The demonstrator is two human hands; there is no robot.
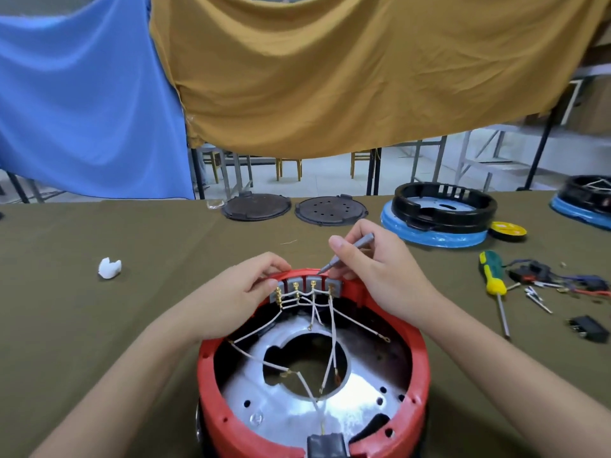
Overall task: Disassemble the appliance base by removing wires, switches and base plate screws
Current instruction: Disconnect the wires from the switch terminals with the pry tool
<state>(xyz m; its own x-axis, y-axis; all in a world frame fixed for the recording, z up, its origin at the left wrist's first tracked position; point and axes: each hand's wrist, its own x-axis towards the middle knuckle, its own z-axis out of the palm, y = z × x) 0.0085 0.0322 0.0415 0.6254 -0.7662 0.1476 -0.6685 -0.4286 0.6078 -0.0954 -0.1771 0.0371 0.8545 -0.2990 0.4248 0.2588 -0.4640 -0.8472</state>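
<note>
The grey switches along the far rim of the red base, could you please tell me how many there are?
4, side by side on the red base's far rim: leftmost by the left hand, then, and rightmost beside the right hand.

red base (pixel 211 391) near rim cut off below, tool tip (pixel 321 270) hidden behind switches (pixel 305 285)
</note>
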